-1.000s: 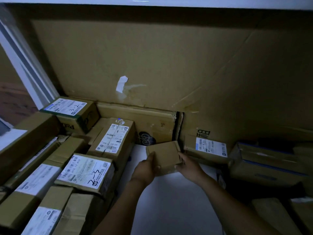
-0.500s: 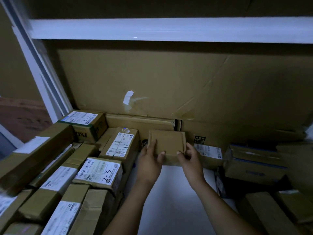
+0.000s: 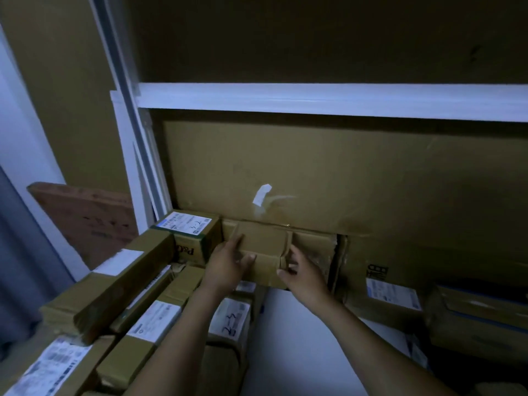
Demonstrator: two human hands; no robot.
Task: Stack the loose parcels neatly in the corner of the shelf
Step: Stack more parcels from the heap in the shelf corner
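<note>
A dim storage shelf [image 3: 300, 347] with a white board floor is lined at the back with a large cardboard sheet [image 3: 357, 181] that bears a scrap of white tape [image 3: 262, 194]. A white beam [image 3: 314, 100] crosses above, and a white upright post [image 3: 134, 172] marks the shelf's left end.

The small plain parcel [image 3: 263, 248] is held up near the back left corner of the shelf, its far face against a long flat carton [image 3: 313, 247] that lies along the back edge. Whether its underside rests on anything cannot be told. The left hand [image 3: 228, 262] grips its left side, fingers wrapped along the edge and thumb laid across the front face. The right hand [image 3: 304, 277] holds the lower right edge, thumb and curled fingers closed on the cardboard.

Just left of the parcel, right in the corner, sits a green-banded box [image 3: 194, 244] with a white label on top. In front of it a long brown carton [image 3: 108, 284] runs along the left edge, with several labelled parcels packed beside it, one a hand-marked parcel [image 3: 231, 318] under the left forearm. Toward the right, against the back, stand a labelled box [image 3: 391, 294] and a blue-taped box [image 3: 480, 312]. Beyond the post leans a reddish-brown board [image 3: 85, 221].
</note>
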